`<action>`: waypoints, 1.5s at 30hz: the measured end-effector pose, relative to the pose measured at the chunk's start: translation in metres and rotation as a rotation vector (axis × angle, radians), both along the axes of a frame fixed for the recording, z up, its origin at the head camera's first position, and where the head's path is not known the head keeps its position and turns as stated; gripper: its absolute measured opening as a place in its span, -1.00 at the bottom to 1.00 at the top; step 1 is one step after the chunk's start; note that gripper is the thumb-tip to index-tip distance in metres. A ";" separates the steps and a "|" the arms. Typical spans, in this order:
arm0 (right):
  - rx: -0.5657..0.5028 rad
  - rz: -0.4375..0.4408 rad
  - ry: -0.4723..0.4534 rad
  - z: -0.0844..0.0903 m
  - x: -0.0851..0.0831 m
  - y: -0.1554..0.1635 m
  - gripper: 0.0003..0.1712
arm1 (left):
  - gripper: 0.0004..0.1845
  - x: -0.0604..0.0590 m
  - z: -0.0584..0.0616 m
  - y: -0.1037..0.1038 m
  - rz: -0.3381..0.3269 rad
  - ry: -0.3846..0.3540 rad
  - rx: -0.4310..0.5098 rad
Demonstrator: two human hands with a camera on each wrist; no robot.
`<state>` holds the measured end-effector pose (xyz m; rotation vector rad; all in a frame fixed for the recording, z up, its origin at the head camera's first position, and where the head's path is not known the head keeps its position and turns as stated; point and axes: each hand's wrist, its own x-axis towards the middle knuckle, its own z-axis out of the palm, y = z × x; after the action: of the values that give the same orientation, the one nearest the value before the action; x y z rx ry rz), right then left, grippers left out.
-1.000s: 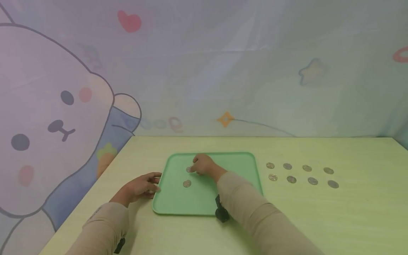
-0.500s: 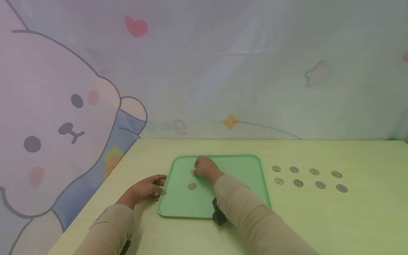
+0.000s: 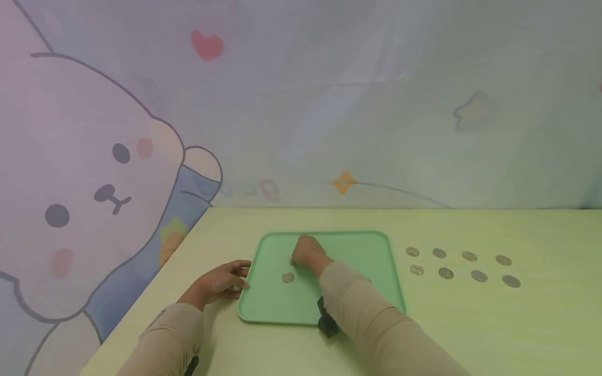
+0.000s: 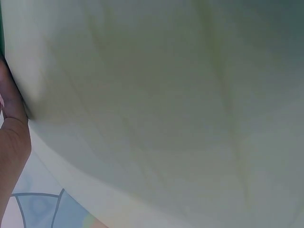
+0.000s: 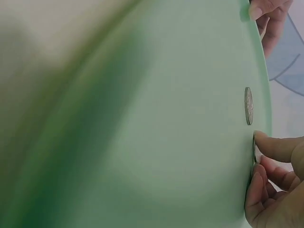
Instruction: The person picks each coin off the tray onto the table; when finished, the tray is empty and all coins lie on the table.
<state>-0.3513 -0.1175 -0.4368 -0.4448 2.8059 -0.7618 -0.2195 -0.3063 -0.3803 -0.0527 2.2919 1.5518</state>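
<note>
On the green tray point(image 3: 277, 308), two silver coins show near its left side. My right hand point(image 3: 310, 253) reaches over the farther coin point(image 5: 254, 148); in the right wrist view its thumb and fingers pinch that coin at its edges, close to the tray's surface. The nearer coin point(image 3: 288, 277) lies flat, apart from the fingers. At the tray's left edge my left hand point(image 3: 223, 282) holds the rim, thumb point(image 5: 256, 11) over it and the other fingers outside. Only a sliver of the left hand appears in the left wrist view.
Several coins point(image 3: 446, 273) lie in two rows on the pale yellow table point(image 3: 470, 329) to the right of the tray. A cartoon-printed cloth point(image 3: 301, 104) hangs behind the table's far edge.
The head view has shifted slightly, so everything sits lower and further right. My right fingers have drawn in around the farther coin, hiding more of it. The left hand stays at the rim.
</note>
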 end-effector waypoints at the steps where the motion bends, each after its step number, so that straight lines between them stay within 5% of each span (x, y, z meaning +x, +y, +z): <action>1: 0.004 -0.013 0.005 -0.007 -0.004 0.000 -0.64 | -0.35 0.000 -0.001 0.001 0.001 -0.002 0.003; 7: 0.047 0.096 0.145 -0.069 -0.055 -0.003 -0.52 | -0.36 0.002 -0.002 0.003 0.022 -0.009 -0.009; 10: 0.082 0.126 0.173 -0.083 -0.070 -0.003 -0.44 | -0.35 0.001 -0.001 0.001 0.026 -0.014 -0.008; 12: -0.008 0.136 0.156 -0.053 -0.043 0.009 -0.43 | -0.35 0.000 -0.001 0.001 0.020 -0.018 -0.011; 17: -0.382 0.059 -0.110 0.066 0.061 0.044 -0.51 | -0.35 0.000 0.000 -0.001 -0.004 -0.025 -0.011; 18: -0.414 0.047 -0.150 0.076 0.070 0.047 -0.55 | -0.35 0.001 0.000 -0.002 -0.006 -0.026 -0.008; 24: -0.594 0.061 -0.230 0.088 0.090 0.061 -0.85 | -0.35 0.001 0.003 -0.004 -0.022 -0.030 0.001; 35: -0.684 0.153 -0.276 0.104 0.124 0.101 -0.86 | -0.34 0.001 0.006 -0.002 -0.032 -0.052 -0.004; 45: -0.711 0.120 -0.289 0.106 0.136 0.149 -0.83 | -0.34 0.001 0.006 0.000 -0.047 -0.055 0.006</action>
<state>-0.2156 0.0317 -0.3304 -0.5425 2.1544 -1.6395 -0.2180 -0.3065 -0.3739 -0.0392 2.2299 1.5157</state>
